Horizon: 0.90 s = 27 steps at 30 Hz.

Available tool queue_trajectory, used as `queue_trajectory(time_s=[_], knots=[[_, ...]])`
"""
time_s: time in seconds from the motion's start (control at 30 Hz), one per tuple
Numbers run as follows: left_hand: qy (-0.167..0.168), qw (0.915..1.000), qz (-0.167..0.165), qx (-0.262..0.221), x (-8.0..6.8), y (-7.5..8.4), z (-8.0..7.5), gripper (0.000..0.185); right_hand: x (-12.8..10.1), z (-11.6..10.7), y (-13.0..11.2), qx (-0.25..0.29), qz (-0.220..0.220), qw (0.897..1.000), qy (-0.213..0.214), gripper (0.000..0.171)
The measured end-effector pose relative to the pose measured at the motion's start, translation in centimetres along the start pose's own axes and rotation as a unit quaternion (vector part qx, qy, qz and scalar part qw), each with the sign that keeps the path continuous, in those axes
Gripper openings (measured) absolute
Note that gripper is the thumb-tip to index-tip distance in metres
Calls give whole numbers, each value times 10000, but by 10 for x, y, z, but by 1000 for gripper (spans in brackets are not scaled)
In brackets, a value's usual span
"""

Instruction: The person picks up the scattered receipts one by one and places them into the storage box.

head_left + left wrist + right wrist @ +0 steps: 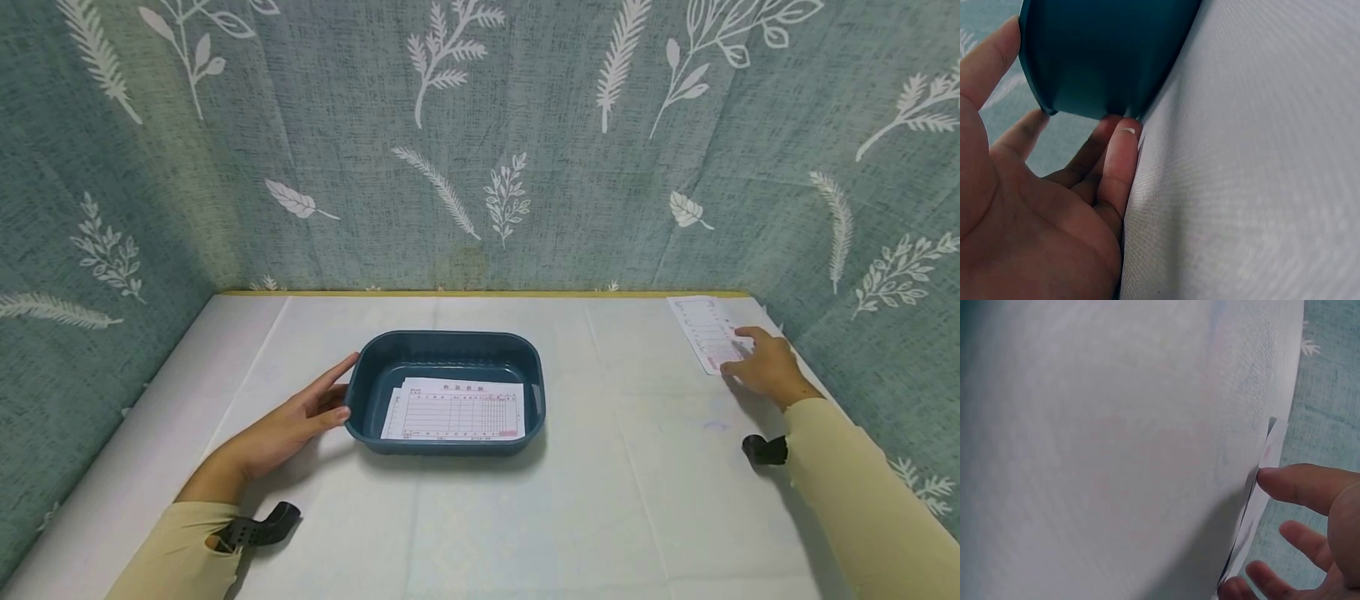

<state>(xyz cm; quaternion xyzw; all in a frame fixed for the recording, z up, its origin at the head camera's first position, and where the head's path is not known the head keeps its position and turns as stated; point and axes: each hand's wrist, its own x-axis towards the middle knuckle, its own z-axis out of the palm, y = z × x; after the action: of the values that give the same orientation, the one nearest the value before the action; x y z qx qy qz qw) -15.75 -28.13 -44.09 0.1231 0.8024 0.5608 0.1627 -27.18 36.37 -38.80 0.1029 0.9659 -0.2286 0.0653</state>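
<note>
A dark teal plastic tray (371, 377) stands mid-table with printed forms (454, 410) lying flat inside. My left hand (303, 412) rests on the table against the tray's left wall, fingers straight and thumb by the rim; in the left wrist view the fingertips (1124, 134) touch the tray (1104, 56) at its base. Far right, another printed form (701, 329) lies near the table's back corner. My right hand (753, 362) rests on its near end with fingers spread. The right wrist view shows the thumb tip (1272, 481) at the sheet's edge (1266, 469).
A white cloth (600, 467) covers the table. Leaf-patterned teal fabric walls (480, 142) close in the back and both sides. A black wrist mount (763, 450) sits under the right sleeve, another (258, 527) by the left.
</note>
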Motion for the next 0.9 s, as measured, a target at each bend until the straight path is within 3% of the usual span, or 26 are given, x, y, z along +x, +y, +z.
queue_trajectory(time_s=[0.33, 0.9], knots=[[6, 10000, 9, 51, -2, 2, 0, 74, 0, 0, 0, 48, 197, 9998, -73, 81], [22, 10000, -50, -47, 0, 0, -1, 75, 0, 1, -1, -74, -147, 9998, -78, 80]])
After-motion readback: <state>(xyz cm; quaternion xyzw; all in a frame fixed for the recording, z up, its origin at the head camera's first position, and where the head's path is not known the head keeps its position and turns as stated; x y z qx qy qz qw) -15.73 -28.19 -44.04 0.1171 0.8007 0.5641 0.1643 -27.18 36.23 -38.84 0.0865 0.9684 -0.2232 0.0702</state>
